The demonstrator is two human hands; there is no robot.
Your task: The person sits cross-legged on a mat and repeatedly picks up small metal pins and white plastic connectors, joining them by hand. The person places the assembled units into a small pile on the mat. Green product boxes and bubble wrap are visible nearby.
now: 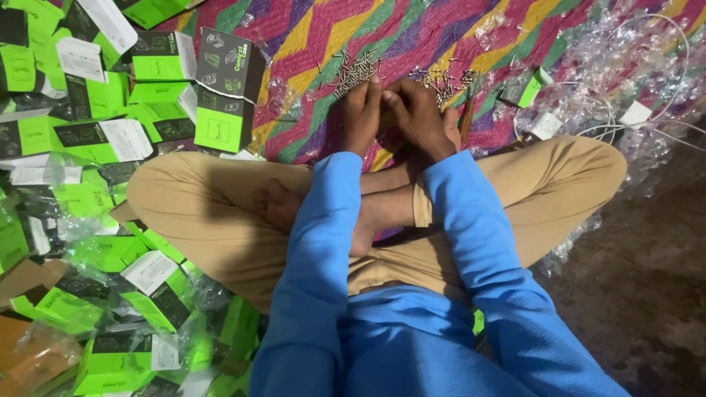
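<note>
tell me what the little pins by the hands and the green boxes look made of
Pins: probably metal, thin with a dull silvery glint, heaped by the left hand and right hand. Green boxes: likely printed cardboard, matte with folded edges.

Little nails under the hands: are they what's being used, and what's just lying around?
In use: left hand and right hand touching the small nails on the striped cloth.

Lying about: green and black boxes, clear plastic wrappers, white cable.
</note>
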